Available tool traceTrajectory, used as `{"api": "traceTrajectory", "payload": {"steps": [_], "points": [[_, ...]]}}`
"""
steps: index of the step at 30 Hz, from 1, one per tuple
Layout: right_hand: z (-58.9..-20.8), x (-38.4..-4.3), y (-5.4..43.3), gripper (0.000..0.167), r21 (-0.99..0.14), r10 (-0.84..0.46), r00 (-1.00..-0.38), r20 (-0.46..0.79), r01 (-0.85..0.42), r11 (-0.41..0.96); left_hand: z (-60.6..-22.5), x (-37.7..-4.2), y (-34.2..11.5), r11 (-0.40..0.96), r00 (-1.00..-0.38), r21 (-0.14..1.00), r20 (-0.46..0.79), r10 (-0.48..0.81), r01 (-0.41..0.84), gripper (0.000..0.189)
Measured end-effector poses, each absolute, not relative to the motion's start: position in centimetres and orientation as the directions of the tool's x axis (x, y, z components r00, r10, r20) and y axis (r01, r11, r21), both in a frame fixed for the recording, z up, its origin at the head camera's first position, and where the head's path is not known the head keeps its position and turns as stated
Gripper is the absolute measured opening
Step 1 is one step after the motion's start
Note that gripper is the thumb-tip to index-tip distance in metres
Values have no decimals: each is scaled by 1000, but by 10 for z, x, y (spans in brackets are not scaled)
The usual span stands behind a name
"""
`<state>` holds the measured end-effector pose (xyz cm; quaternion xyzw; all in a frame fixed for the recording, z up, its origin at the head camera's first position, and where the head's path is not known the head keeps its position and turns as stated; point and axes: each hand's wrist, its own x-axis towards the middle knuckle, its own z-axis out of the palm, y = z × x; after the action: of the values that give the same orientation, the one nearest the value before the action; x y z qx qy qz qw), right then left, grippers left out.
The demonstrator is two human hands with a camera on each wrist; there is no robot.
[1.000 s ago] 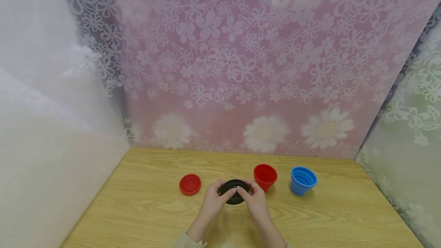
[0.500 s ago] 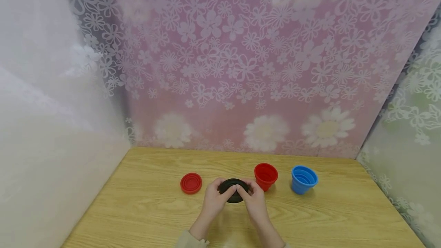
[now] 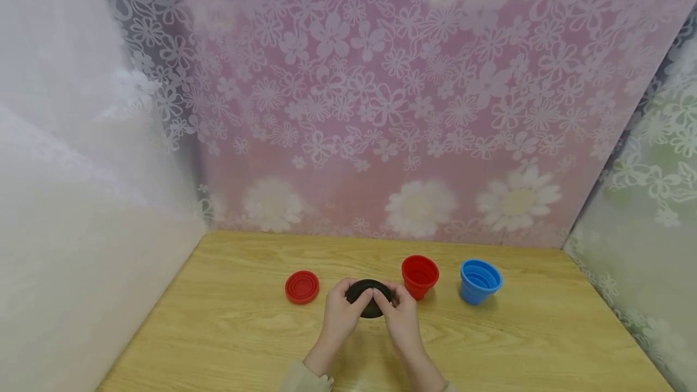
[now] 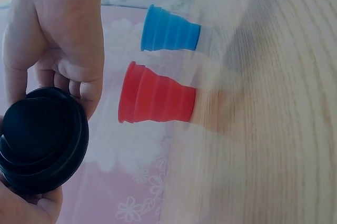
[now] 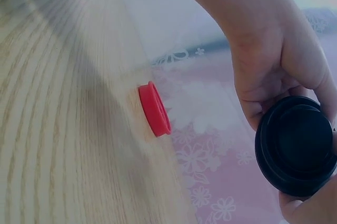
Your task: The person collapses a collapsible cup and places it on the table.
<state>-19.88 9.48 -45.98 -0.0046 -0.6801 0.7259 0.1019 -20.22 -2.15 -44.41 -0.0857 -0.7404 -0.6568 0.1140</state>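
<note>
A black collapsible cup [image 3: 373, 311], folded down to a thick ringed disc, is held above the table between both hands. My left hand [image 3: 339, 319] grips its left side and my right hand [image 3: 404, 323] its right side. Both thumbs press on the near face, their tips together near its middle. Fingers curl behind the rim, partly hidden in the head view. Stepped rings show on the black cup [image 4: 45, 137] in the left wrist view. Just beyond my right hand stands an extended red collapsible cup [image 3: 420, 276].
An extended blue collapsible cup [image 3: 481, 282] stands upright at the right. Left of the hands, a flattened red collapsible cup [image 3: 302, 287] lies on the wooden table [image 3: 229, 331]. A flowered pink curtain [image 3: 354, 107] hangs behind the table's far edge, with pale sheets at both sides.
Both hands keep their grip on the black cup, thumbs still on its face. Hands and cups sit slightly higher in the head view. The cups on the table keep their places.
</note>
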Motion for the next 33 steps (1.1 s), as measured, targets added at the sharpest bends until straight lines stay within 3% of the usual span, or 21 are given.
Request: {"api": "traceTrajectory", "payload": {"steps": [4,19,33], "points": [[-460,-198,94,26,-988,156,-978,141,-148,-33,-428,-193,-20,150,-957,949,287,-44,278,11],[-457,-196,94,24,-983,176,-968,179,-170,66,-429,-193,-19,212,-936,921,347,-60,328,9],[-453,-192,95,35,-987,102,-982,161,-159,22,-466,-214,-25,240,-920,899,389,-52,367,21]]}}
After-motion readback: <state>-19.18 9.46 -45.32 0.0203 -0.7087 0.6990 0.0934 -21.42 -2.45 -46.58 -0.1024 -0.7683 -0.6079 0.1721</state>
